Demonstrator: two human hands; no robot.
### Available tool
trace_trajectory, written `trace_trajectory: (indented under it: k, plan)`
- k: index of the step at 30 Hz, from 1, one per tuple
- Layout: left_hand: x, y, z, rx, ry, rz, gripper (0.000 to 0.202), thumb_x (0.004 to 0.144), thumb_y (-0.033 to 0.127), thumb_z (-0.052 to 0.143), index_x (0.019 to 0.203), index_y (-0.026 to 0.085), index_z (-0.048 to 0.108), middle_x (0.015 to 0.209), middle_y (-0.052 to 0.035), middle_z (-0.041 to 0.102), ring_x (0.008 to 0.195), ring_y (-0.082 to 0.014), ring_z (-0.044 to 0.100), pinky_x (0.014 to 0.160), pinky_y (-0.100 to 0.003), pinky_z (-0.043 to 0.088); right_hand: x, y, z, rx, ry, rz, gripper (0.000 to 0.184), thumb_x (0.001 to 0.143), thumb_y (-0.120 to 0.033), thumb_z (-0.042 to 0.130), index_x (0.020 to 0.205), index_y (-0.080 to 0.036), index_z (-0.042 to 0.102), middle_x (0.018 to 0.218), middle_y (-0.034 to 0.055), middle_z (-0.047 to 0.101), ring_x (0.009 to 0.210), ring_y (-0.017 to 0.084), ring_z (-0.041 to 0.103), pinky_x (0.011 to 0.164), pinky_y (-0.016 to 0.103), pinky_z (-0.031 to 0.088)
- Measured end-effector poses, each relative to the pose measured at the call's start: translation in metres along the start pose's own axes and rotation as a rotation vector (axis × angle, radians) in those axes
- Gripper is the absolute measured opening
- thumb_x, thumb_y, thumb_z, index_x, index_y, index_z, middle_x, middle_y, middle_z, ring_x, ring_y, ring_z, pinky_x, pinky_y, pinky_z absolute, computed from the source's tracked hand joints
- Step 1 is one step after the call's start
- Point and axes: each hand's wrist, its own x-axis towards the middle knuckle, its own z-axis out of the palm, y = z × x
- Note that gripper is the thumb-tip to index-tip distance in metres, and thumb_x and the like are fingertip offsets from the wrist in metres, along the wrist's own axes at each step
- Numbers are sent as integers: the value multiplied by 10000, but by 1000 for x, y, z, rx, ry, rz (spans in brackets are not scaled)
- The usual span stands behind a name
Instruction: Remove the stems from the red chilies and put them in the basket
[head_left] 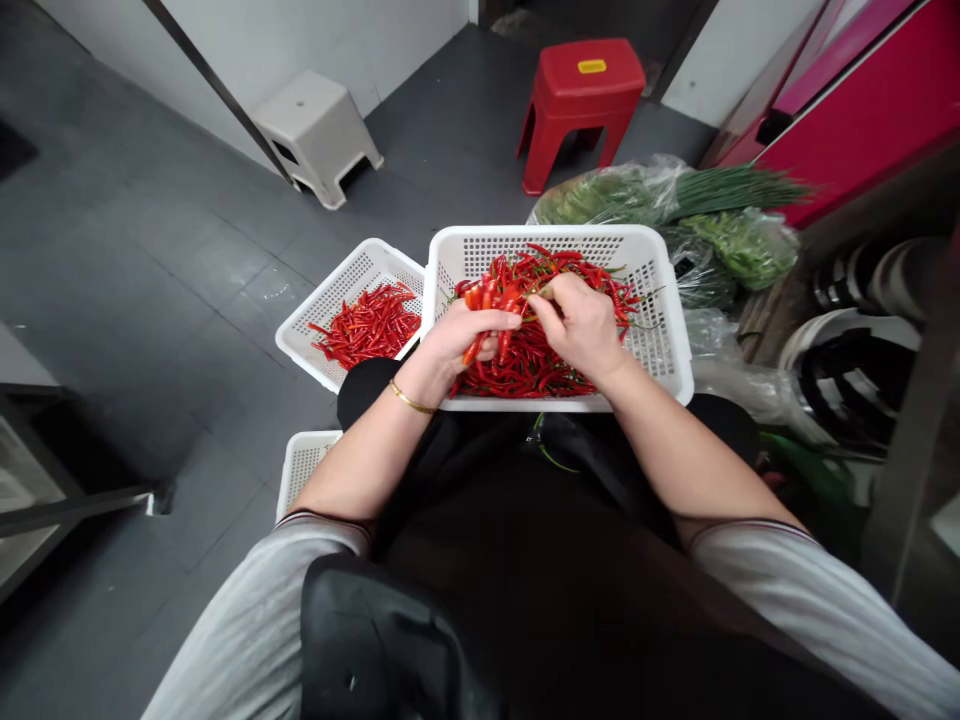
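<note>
A bunch of red chili peppers [489, 292] is clasped in my left hand [456, 338], fingers wrapped round it and thumb across the front. Close on its right, my right hand [581, 322] is closed, thumb and forefinger pinching a thin greenish stem at the bunch's edge. Both hands are over a white perforated basket [681, 345] resting on my lap. Loose red chili peppers [525, 374], some with green stems, fill much of it. The tips of several right-hand fingers are hidden.
Left of my lap stands a second white basket [300, 318] with red chilies [371, 325]; part of another basket [300, 465] shows below it. Bagged greens [615, 192] lie to the right. A red stool [589, 85] and a light grey stool [311, 125] stand ahead.
</note>
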Motion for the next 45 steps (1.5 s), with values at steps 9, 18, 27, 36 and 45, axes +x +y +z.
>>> trace_trajectory:
  k: [9,18,27,36,45]
  plan:
    - [-17,-12,-57,55,261,55,170,581,219,699,661,107,598,566,-37,633,375,-48,426,323,-181,237,-4,-67,76,-196,-582,-198,335,945,-353,458,1003,-132,703,1037,182,677,913,260,665,689,312,479]
    - [-17,-22,-48,86,269,83,211,529,163,762,641,130,587,520,24,564,369,-33,397,332,-176,236,36,-28,47,498,-581,132,179,832,-298,625,728,-152,627,665,70,687,612,172,646,594,276,508]
    - [3,-22,-27,106,177,-1,157,581,189,719,659,127,598,566,-38,634,356,-21,351,331,-178,214,30,-33,45,542,-73,173,232,851,-358,566,725,-166,598,835,90,688,803,190,636,677,263,479]
    - [-31,0,-108,178,449,88,150,577,194,685,655,120,581,601,-50,651,362,-35,385,324,-181,234,35,-20,74,35,-462,-40,227,876,-302,549,981,-186,714,1003,113,711,892,226,664,768,333,503]
    - [-8,24,-206,684,849,28,376,500,78,803,822,124,615,727,-72,656,831,-235,645,722,-325,497,52,-52,88,-157,-602,-35,135,803,-228,631,835,-137,726,949,174,726,918,290,677,748,357,511]
